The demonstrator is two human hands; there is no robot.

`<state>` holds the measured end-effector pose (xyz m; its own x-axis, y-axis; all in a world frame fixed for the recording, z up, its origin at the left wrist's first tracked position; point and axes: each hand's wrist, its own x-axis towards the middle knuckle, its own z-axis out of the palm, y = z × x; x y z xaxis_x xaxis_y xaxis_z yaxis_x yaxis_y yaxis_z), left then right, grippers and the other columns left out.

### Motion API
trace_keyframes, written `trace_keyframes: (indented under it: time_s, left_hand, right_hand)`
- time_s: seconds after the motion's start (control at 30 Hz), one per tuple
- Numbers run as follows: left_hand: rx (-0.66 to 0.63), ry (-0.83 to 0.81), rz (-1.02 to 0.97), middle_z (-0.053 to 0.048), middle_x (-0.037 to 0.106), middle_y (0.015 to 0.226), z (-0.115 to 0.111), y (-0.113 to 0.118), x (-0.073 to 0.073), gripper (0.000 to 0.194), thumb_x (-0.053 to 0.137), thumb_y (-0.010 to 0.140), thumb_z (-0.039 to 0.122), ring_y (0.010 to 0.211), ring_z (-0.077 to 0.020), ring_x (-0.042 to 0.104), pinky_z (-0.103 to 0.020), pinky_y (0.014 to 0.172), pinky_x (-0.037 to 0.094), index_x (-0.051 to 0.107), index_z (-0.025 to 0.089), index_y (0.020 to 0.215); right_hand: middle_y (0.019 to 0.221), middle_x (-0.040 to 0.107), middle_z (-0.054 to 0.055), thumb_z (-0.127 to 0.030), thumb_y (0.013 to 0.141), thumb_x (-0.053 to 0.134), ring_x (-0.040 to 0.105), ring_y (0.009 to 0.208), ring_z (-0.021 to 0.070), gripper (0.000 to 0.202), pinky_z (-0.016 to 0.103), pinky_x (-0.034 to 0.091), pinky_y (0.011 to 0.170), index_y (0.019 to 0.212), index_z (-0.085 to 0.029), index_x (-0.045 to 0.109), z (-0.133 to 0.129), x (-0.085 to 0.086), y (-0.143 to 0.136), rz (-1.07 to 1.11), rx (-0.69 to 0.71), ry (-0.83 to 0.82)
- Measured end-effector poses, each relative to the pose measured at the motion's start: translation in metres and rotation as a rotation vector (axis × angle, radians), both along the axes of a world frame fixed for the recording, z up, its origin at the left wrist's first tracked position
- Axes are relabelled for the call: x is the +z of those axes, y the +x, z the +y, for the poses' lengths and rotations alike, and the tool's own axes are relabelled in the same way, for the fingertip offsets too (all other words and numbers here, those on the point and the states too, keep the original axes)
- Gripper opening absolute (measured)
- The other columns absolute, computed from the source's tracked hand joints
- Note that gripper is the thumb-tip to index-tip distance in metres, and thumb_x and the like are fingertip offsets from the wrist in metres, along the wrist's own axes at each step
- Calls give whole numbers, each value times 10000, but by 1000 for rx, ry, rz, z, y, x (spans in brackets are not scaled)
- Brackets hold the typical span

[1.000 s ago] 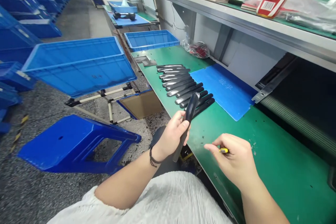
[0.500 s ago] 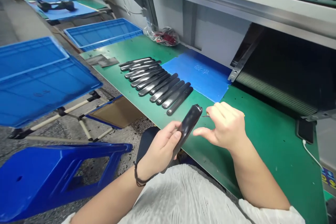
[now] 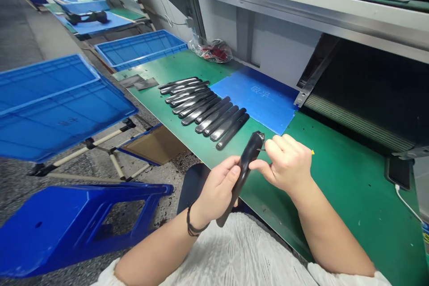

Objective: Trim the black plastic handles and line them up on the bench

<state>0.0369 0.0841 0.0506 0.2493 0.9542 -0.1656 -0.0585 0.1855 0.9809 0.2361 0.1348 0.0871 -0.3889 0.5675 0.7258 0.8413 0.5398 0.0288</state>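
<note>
My left hand (image 3: 219, 187) is wrapped around a long black glossy part (image 3: 248, 154), held tilted with its ragged top end pointing away from me. In my right hand (image 3: 284, 161), closed beside that top end, is a thin metal-tipped tool (image 3: 261, 149); its yellow end (image 3: 313, 152) sticks out behind the fist, and the fingers hide the rest. The tool's tip meets the part's right side, and my right thumb rests against the part lower down. Beyond my hands, a row of several similar black parts (image 3: 204, 114) lies side by side on the green tabletop (image 3: 335, 187).
A blue sheet (image 3: 259, 96) lies behind the row. Dark flat pieces (image 3: 145, 83) and a clear bag (image 3: 214, 50) sit farther left. Blue crates (image 3: 50, 107) and a blue stool (image 3: 36, 228) stand left. A metal shelf (image 3: 268, 6) overhangs the table; a phone (image 3: 397, 172) lies right.
The tool's tip and my right thumb have come up against the black part, where a gap showed before. The camera view has shifted slightly, so everything sits a little further right.
</note>
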Motion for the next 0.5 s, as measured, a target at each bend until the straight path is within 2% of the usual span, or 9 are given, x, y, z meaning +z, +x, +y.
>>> trace_keyframes:
  time_s: [0.13, 0.23, 0.4, 0.5]
  left_hand:
    - [26, 10, -98, 59, 503, 540, 7, 6, 4, 472, 511, 1018, 645, 395, -95, 444, -204, 394, 371, 590, 183, 1072]
    - [56, 25, -166, 48, 506, 583, 13, 8, 7, 433, 531, 1026, 610, 462, -93, 442, -214, 448, 368, 597, 183, 1025]
    - [118, 102, -147, 37, 478, 622, 21, 10, 11, 432, 529, 1036, 585, 525, -90, 412, -222, 500, 363, 595, 180, 900]
    - [144, 103, -164, 30, 487, 636, 25, 11, 13, 434, 528, 1036, 586, 547, -95, 414, -221, 505, 347, 594, 179, 898]
  right_hand:
    - [613, 433, -3, -729, 1046, 359, 305, 614, 145, 672, 309, 162, 567, 650, -200, 482, -2, -4, -5, -1, 27, -37]
    - [614, 438, 0, -760, 1036, 330, 305, 611, 147, 694, 312, 168, 568, 652, -201, 479, -3, -6, -10, 7, 58, -75]
    - [622, 437, -4, -759, 1031, 340, 319, 614, 150, 675, 317, 188, 574, 668, -206, 477, -7, -11, -18, 12, 107, -131]
    - [631, 444, -3, -756, 1027, 358, 327, 619, 152, 663, 320, 194, 580, 677, -207, 482, -9, -13, -20, 10, 128, -155]
